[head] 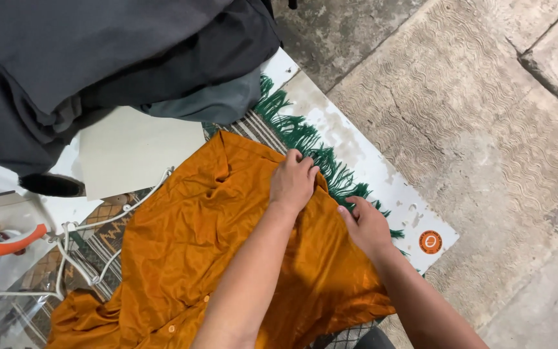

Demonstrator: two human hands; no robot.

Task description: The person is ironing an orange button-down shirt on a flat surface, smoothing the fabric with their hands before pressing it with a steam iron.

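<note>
Beside concrete paving, left hand [293, 182] and right hand [367, 226] pinch orange shirt [188, 258] near round orange sticker [430, 242].

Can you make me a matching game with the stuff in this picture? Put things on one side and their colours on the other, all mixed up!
Things:
1. shirt under the hands
2. fringe of the mat
3. iron handle
4. pile of clothes at the top

Colours:
A. dark grey
B. green
C. bright orange-red
D. mustard orange

Right pairs: 1-D, 2-B, 3-C, 4-A.

The left hand presses on the shirt near the fringe, and the right hand grips the shirt's edge.
</note>
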